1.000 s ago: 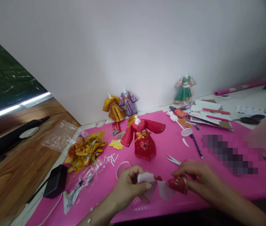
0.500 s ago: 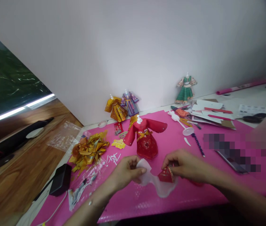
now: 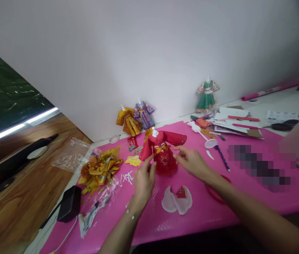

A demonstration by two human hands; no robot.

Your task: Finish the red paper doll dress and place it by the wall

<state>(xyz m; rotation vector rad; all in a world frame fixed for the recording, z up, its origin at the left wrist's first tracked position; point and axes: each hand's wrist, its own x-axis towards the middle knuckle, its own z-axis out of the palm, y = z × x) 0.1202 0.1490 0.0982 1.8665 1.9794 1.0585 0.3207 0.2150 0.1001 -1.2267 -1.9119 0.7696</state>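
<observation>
A red doll dress (image 3: pixel 165 162) with a gold ribbon bow lies on the pink table cover, its long sleeves spread. At the dress's lower left edge is my left hand (image 3: pixel 144 178), open, with the index finger stretched out and the thumb apart. My right hand (image 3: pixel 193 162), also open, reaches to the right side of the waist with its index finger extended. Whether the fingertips press the cloth is hard to see. Below the dress rests a whitish translucent piece (image 3: pixel 171 204) with a small red and gold patch (image 3: pixel 182 192) on it.
Gold ribbon scraps (image 3: pixel 101 164), white strips (image 3: pixel 127 177) and a black box (image 3: pixel 70 204) are at left. A yellow dress (image 3: pixel 128 121), a purple dress (image 3: pixel 144 114) and a green dress (image 3: pixel 207 97) stand along the wall. A white doll stand (image 3: pixel 202 134) and papers (image 3: pixel 236 120) lie right.
Both hands have let go of the whitish piece and the red patch, which now lie on the table. The hands have moved forward to the red dress.
</observation>
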